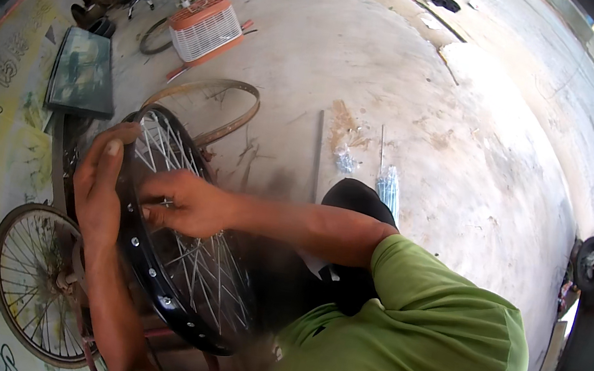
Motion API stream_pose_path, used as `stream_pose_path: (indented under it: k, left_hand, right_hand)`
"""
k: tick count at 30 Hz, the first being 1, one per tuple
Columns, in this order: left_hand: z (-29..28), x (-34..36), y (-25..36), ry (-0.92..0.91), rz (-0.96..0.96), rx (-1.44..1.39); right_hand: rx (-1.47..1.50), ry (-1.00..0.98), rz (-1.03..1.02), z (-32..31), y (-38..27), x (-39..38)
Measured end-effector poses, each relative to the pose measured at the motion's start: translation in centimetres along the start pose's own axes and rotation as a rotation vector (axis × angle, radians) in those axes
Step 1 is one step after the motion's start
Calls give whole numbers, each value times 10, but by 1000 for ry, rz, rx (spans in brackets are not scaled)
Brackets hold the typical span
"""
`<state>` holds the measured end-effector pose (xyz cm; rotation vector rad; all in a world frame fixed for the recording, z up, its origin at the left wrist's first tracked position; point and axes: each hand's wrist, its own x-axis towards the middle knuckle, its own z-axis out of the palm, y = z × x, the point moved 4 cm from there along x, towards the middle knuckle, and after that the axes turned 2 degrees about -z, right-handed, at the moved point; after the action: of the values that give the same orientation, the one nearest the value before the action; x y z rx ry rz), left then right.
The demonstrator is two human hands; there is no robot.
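Observation:
A black bicycle rim (pixel 156 277) laced with thin silver spokes (pixel 199 271) stands tilted in front of me. My left hand (pixel 102 182) is closed round its outer left side, thumb lying along the rim. My right hand (pixel 185 203) reaches in among the spokes from the right. Its fingers are bent and pinched close to the rim's inner side, on what looks like a spoke. The fingertips partly hide it. Small bright metal fittings sit in the holes along the rim's outer face. The wheel's hub is hard to make out.
A rusty bare rim (pixel 246 111) lies beyond the wheel. A spoked wheel (pixel 33 283) stands at the lower left. Right of my arm lie a bundle of spokes in plastic (pixel 388 191), a small clear bag (pixel 346 160) and a rod (pixel 319 154). Farther off sits an orange-and-white crate (pixel 205 30).

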<state>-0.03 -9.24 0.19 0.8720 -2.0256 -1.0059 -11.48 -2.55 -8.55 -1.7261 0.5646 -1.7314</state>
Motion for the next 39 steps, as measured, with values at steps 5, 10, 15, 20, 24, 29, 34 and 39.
stream_pose_path:
  k: [5, 10, 15, 20, 24, 29, 34, 39]
  left_hand:
    - [-11, 5, -12, 58, 8, 24]
    - [1, 9, -9, 71, -64, -90]
    - [-6, 1, -13, 145, -70, -98]
    - [-3, 3, -4, 173, -45, -96]
    - [1, 2, -6, 160, -85, -160]
    - [1, 1, -2, 158, -83, -166]
    - [-4, 6, -10, 133, -60, -107]
    - [-1, 6, -12, 152, -75, -164]
  right_hand:
    - [-93, -53, -67, 4, 9, 8]
    - [-229, 82, 106, -4, 2, 3]
    - [-424, 148, 29, -2, -21, 12]
    - [-324, -97, 113, 4, -31, -3]
    - [-181, -155, 134, 17, -24, -12]
    - [-119, -62, 43, 21, -23, -9]
    - [-258, 29, 22, 22, -18, -13]
    - [-229, -19, -25, 20, -17, -10]
